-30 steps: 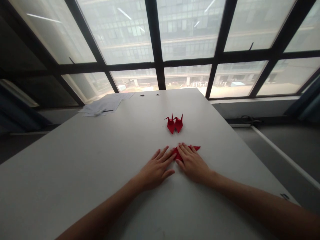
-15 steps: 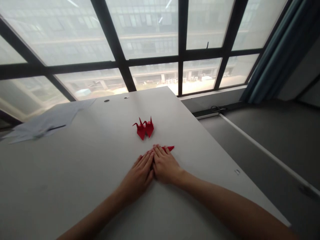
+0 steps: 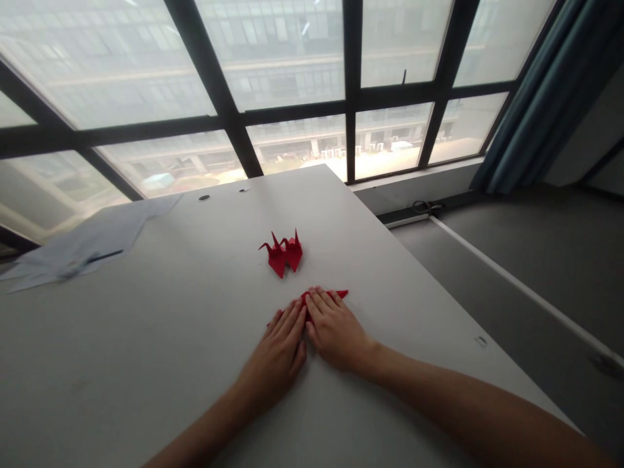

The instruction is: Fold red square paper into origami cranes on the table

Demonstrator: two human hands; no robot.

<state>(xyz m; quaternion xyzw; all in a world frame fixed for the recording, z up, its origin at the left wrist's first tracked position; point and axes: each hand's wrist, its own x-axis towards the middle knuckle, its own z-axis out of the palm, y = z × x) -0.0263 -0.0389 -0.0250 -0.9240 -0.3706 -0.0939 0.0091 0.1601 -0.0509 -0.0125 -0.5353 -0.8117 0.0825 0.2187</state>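
Covering the red paper point(image 3: 343, 294), lying lengthwise left-to-right directly beneath, with straight, ungrasping fingers of left hand point(image 3: 277, 356) and right hand point(image 3: 337, 329).

Plain red colours both the folded paper point(image 3: 342, 294) and the two origami cranes point(image 3: 278, 261), against a white tabletop point(image 3: 195, 312) with pale sheets of paper point(image 3: 139, 218) and a dark pen point(image 3: 108, 255), while the window frame point(image 3: 353, 101) is black, the curtain point(image 3: 531, 114) muted blue, the floor point(image 3: 517, 227) grey and the bar point(image 3: 517, 281) across it white.
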